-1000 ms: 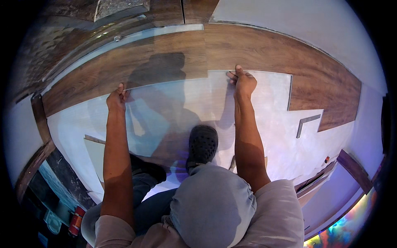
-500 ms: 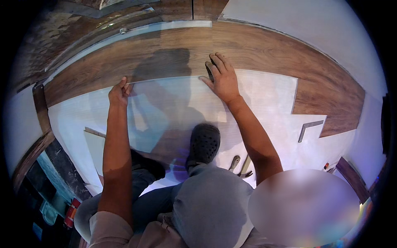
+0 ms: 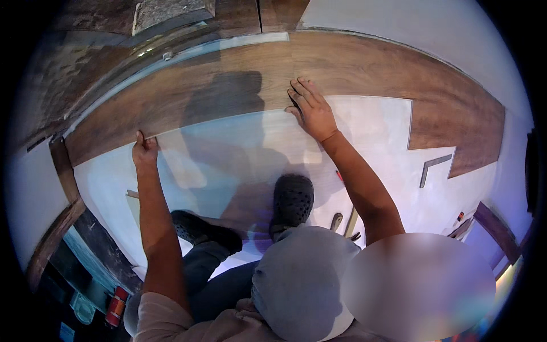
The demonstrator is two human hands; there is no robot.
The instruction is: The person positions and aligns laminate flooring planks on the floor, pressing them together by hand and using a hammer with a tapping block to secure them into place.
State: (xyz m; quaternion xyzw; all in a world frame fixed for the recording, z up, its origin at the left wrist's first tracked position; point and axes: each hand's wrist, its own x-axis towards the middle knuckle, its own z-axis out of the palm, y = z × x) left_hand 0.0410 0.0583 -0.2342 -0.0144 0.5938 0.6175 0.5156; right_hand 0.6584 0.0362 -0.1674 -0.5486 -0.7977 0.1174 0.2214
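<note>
In the head view my left hand pinches the lower edge of a long brown wood-look plank on the left side, thumb uppermost. My right hand lies with fingers spread on the planking near the middle, its thumb by the edge where a pale sheet begins. Beside that arm a small red item is partly hidden. My black perforated clogs stand on the sheet. To the right, a metal square lies below the stepped plank ends.
Hand tools lie right of my foot, with a small red-and-black object farther right. A grey block stands beyond the planks. At lower left are a red cylinder and dark clutter; a pale board lies under my left forearm.
My right hand has released the plank edge, moved left and spread on top of the planking. My left hand has moved leftward along the edge, still pinching it.
</note>
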